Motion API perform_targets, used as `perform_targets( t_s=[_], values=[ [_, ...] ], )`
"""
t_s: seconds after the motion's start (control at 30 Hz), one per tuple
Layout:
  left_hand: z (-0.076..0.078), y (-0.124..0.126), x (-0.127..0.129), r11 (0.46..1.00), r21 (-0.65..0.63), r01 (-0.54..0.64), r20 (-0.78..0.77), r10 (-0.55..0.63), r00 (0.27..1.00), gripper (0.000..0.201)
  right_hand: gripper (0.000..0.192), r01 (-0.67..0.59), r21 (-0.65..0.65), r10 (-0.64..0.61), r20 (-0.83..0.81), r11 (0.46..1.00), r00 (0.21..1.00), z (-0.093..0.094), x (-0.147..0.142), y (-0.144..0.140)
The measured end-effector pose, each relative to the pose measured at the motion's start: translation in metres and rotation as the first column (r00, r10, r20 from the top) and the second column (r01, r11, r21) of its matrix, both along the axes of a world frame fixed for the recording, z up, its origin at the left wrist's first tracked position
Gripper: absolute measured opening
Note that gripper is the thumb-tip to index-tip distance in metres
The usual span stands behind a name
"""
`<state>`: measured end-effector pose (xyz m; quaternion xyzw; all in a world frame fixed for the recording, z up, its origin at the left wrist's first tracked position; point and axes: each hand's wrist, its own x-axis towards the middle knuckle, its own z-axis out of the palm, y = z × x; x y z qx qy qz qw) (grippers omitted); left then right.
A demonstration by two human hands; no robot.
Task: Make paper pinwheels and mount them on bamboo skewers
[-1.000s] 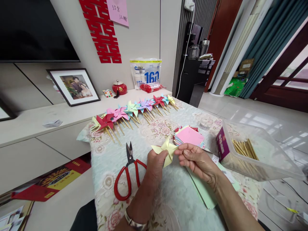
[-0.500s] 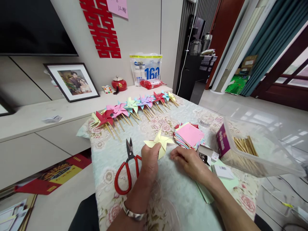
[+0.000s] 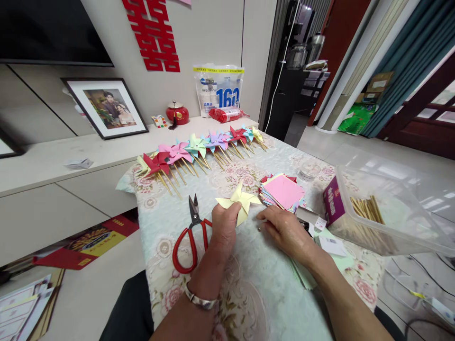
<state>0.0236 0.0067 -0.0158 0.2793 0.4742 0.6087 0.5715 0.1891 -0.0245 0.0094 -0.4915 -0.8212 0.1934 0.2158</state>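
Note:
My left hand (image 3: pixel 226 226) is closed on a pale yellow paper pinwheel (image 3: pixel 241 200), the thumb pressed over its folded middle. To the right, my right hand (image 3: pixel 284 232) is low over the tablecloth, its fingers bent and the thumb and forefinger slightly apart. A tiny shiny metal piece (image 3: pixel 259 229), too small to name surely, shows just below those fingertips. Red-handled scissors (image 3: pixel 194 227) lie to the left of my left hand, blades partly apart. Beyond my right hand is a stack of coloured paper squares (image 3: pixel 283 190), pink on top.
Finished pinwheels on sticks (image 3: pixel 199 147) lie in a row at the table's far edge. On the right, a clear plastic box (image 3: pixel 362 232) holds several sticks. A small opened carton (image 3: pixel 307 217) and green paper sheets (image 3: pixel 302 274) lie by my right wrist. A round clear container (image 3: pixel 309 170) stands behind.
The view has tilted down slightly. My right hand's fingertips have parted a little, and the tiny metal piece now shows beneath them. My left hand keeps the yellow pinwheel.

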Motion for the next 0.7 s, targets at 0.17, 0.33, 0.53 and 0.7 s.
perform_targets(
  t_s=[0.17, 0.33, 0.53, 0.7],
  values=[
    [0.0, 0.0, 0.0, 1.0, -0.012, 0.007, 0.005, -0.007, 1.0, 0.011, 0.02, 0.004, -0.011, -0.003, 0.091, 1.0, 0.996, 0.004, 0.005, 0.0],
    [0.004, -0.001, 0.001, 1.0, -0.005, 0.014, 0.01, -0.014, 1.0, 0.01, 0.021, -0.031, -0.044, 0.038, 0.164, 0.999, 0.986, 0.005, 0.0, -0.001],
    [0.01, -0.003, 0.003, 1.0, -0.007, 0.005, 0.006, -0.005, 1.0, 0.008, 0.016, -0.006, -0.088, 0.028, 0.25, 0.996, 0.968, 0.004, -0.013, -0.002],
    [0.01, -0.004, 0.004, 1.0, -0.015, 0.02, 0.015, -0.02, 1.0, 0.008, 0.019, 0.021, -0.087, 0.0, 0.237, 0.996, 0.972, 0.002, -0.019, -0.004]
  ],
)
